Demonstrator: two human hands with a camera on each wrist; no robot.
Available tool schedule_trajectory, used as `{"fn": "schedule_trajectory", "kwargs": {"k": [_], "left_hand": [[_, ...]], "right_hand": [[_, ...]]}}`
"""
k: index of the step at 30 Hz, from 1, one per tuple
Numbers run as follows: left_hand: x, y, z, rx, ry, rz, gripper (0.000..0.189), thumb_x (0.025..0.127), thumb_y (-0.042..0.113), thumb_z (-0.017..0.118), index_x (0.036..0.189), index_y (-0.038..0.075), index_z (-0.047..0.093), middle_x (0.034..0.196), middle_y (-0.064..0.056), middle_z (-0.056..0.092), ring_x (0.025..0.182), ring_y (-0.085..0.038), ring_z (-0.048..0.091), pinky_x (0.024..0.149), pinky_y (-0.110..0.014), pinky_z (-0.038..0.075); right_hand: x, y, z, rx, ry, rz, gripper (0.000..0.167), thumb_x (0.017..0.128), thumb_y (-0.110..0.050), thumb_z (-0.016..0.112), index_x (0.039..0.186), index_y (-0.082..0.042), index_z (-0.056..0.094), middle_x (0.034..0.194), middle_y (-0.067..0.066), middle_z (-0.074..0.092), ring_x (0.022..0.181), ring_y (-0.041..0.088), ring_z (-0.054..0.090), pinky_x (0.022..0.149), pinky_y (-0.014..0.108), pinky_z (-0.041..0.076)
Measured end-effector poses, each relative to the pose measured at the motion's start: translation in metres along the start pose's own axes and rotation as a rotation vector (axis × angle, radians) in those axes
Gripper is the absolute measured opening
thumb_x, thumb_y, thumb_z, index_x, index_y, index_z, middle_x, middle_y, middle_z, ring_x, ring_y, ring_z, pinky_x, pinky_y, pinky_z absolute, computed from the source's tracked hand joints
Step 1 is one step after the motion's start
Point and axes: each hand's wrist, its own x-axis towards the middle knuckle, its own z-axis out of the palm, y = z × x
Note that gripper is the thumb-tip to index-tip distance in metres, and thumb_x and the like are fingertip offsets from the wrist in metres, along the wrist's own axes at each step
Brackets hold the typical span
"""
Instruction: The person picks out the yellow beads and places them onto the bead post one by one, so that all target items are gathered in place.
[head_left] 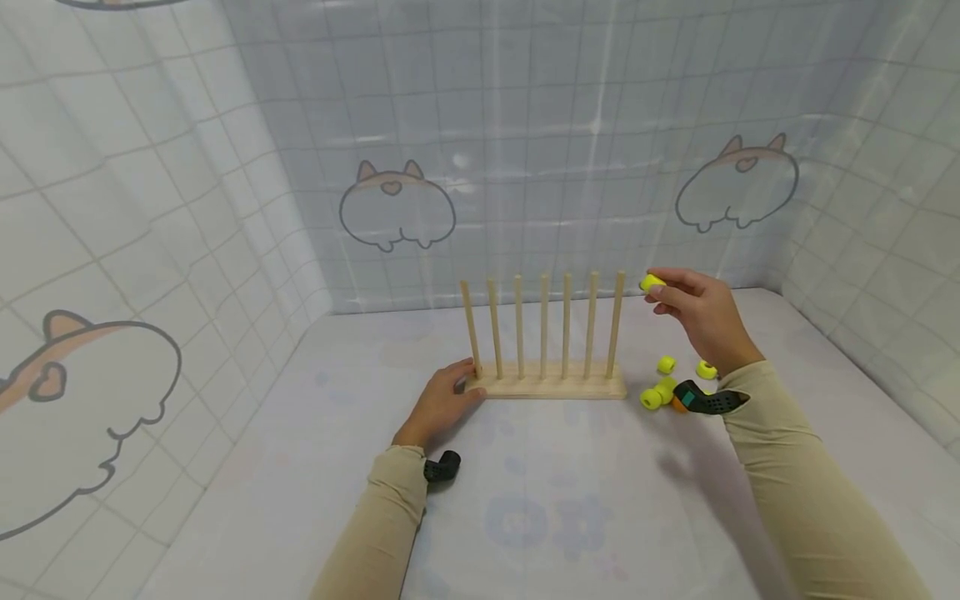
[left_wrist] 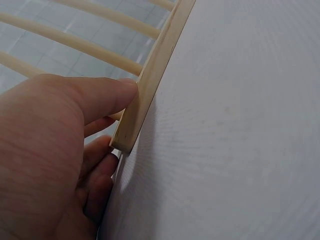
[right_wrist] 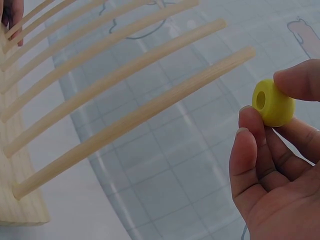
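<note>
A wooden peg rack (head_left: 551,385) stands on the table, its row of several upright pegs bare. My left hand (head_left: 441,403) grips the left end of the rack's base, thumb on the front edge as the left wrist view shows. In my right hand (head_left: 701,312) a yellow bead (right_wrist: 274,103) with a round hole is pinched between thumb and fingers. That bead is beside the top of the rightmost peg (right_wrist: 135,120), apart from it, its hole facing the peg side.
Right of the rack, below my right hand, lie several loose yellow beads (head_left: 651,399) and an orange bead (head_left: 679,404), partly hidden by the wrist strap. A tiled-pattern sheet (head_left: 555,167) forms walls behind and at both sides of the pale tabletop (head_left: 525,475).
</note>
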Motion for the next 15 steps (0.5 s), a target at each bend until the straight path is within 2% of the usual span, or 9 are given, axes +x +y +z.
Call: {"fn": "schedule_trajectory", "kwargs": {"k": [15], "left_hand": [[-0.0021,0.0033,-0.0011,-0.005,-0.004,-0.022,0.054,0.095,0.026,0.067,0.143,0.004,0.055,0.153,-0.007,0.046,0.144,-0.033,0.035,0.118,-0.049,0.027]], "right_hand": [[0.0064,-0.0055,0.0013,-0.011,-0.003,0.0,0.038,0.098,-0.015,0.067,0.131,0.003,0.063,0.112,0.006,0.066,0.101,0.02,0.062,0.083,0.021,0.054]]}}
